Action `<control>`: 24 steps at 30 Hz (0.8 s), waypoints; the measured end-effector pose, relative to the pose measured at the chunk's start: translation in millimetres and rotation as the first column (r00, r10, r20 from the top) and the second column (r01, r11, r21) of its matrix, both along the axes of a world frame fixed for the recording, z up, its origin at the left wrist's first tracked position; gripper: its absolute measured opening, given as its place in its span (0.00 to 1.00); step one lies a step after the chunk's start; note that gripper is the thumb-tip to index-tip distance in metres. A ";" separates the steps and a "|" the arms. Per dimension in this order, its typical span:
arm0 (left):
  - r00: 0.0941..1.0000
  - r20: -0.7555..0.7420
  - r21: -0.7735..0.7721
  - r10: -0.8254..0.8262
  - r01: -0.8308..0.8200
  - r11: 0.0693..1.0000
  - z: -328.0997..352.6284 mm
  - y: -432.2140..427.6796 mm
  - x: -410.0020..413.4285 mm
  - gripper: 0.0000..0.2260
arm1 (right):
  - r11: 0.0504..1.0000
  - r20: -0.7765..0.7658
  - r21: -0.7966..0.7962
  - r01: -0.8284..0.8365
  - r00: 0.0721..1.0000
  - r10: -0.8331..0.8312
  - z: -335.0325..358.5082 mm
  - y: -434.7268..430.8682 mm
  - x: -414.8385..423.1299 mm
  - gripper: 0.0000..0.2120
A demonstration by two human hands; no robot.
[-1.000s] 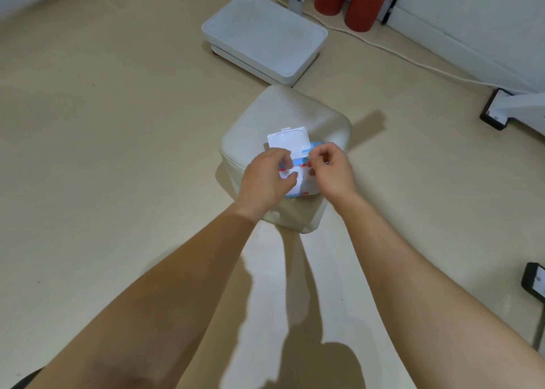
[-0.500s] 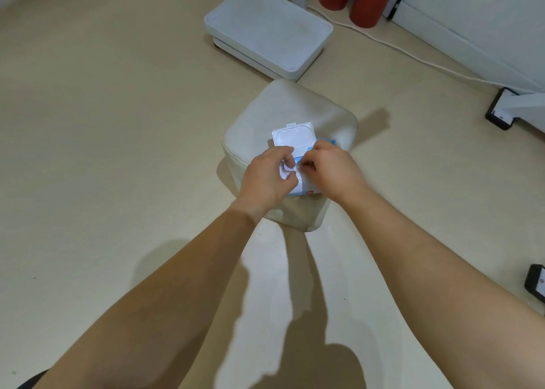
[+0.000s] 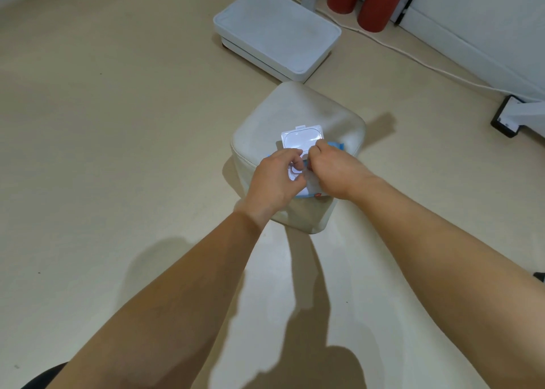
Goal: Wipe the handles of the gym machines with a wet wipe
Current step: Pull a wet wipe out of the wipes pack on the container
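Head view: a pack (image 3: 313, 185) of wet wipes lies on top of a cream padded stool (image 3: 298, 108) just past centre toward 12 o'clock, its white lid (image 3: 302, 138) flipped open and pointing away toward 12. Both hands meet over the pack. The left hand (image 3: 277, 179) comes in from 7 o'clock and grips the pack's near end, thumb and curled fingers framing the round opening. The right hand (image 3: 333, 170) comes in from 4 o'clock, its fingertips bunched and pinching at the opening right beside the left fingers; whether a wipe is between them cannot be told. The stool stands on a beige floor (image 3: 103, 123). Farther out at 12 o'clock sits a low white platform (image 3: 277, 31), near the stool but apart from it. Two red cylinders (image 3: 374, 2) stand at 1 o'clock, and a white cable (image 3: 413, 58) runs along the floor from there toward a black-footed white base (image 3: 513, 112) at 2 o'clock.
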State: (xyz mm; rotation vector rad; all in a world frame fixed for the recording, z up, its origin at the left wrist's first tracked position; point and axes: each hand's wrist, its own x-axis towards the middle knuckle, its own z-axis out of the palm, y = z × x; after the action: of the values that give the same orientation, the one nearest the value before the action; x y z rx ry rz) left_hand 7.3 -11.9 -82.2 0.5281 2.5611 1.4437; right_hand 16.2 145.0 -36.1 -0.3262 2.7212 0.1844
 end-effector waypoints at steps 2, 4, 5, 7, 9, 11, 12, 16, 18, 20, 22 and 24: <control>1.000 0.010 -0.002 -0.008 0.008 1.000 0.7 -1.3 1.2 0.05 | 0.987 0.010 -0.128 0.094 0.996 -0.093 2.0 2.2 0.0 0.15; 1.000 0.028 -0.011 -0.007 0.007 1.000 1.5 -2.3 2.0 0.06 | 0.943 0.040 -0.263 0.206 0.979 -0.202 4.3 4.9 0.4 0.07; 0.999 0.034 -0.020 0.000 0.001 1.000 2.2 -2.3 2.1 0.06 | 0.920 0.049 -0.310 0.241 0.970 -0.238 5.2 6.7 0.5 0.04; 1.000 0.028 -0.050 0.015 -0.014 0.999 4.4 -0.1 2.6 0.06 | 0.883 0.048 -0.373 0.285 0.956 -0.288 5.4 10.8 0.4 0.06; 1.000 -0.006 -0.109 0.023 -0.023 0.994 6.8 4.9 2.9 0.04 | 0.847 0.029 -0.430 0.314 0.942 -0.335 3.4 13.8 1.8 0.11; 0.997 -0.083 -0.220 0.011 -0.029 0.975 9.4 10.9 3.4 0.04 | 0.825 -0.004 -0.476 0.306 0.937 -0.350 0.7 15.9 6.0 0.11; 0.991 -0.133 -0.290 -0.009 -0.031 0.956 10.6 14.0 3.3 0.05 | 0.819 -0.019 -0.494 0.292 0.938 -0.346 -0.5 16.5 9.1 0.10; 0.967 -0.230 -0.527 -0.109 -0.029 0.850 19.6 22.4 -2.2 0.10 | 0.749 -0.109 -0.593 0.295 0.892 -0.438 -10.3 16.8 25.5 0.11; 0.955 -0.239 -0.631 -0.178 -0.013 0.776 24.4 25.5 -5.6 0.10 | 0.654 -0.137 -0.671 0.350 0.808 -0.573 -16.8 10.1 36.4 0.12; 0.934 -0.259 -0.699 -0.244 -0.007 0.715 28.4 28.6 -7.6 0.09 | 0.542 -0.122 -0.747 0.385 0.722 -0.681 -22.8 0.5 45.1 0.14; 0.914 -0.284 -0.738 -0.290 -0.015 0.675 31.8 31.6 -8.0 0.08 | 0.471 -0.114 -0.793 0.387 0.664 -0.739 -27.0 -6.4 49.3 0.14; 0.895 -0.301 -0.774 -0.329 -0.027 0.633 34.6 33.8 -8.1 0.08 | 0.422 -0.096 -0.818 0.391 0.631 -0.770 -27.2 -9.5 50.1 0.14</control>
State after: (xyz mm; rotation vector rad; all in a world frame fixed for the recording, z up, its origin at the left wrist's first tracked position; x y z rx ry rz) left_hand -0.9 21.9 -47.7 0.9358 2.9949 0.0636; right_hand 66.2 135.5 -63.3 0.6394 3.0128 -1.2669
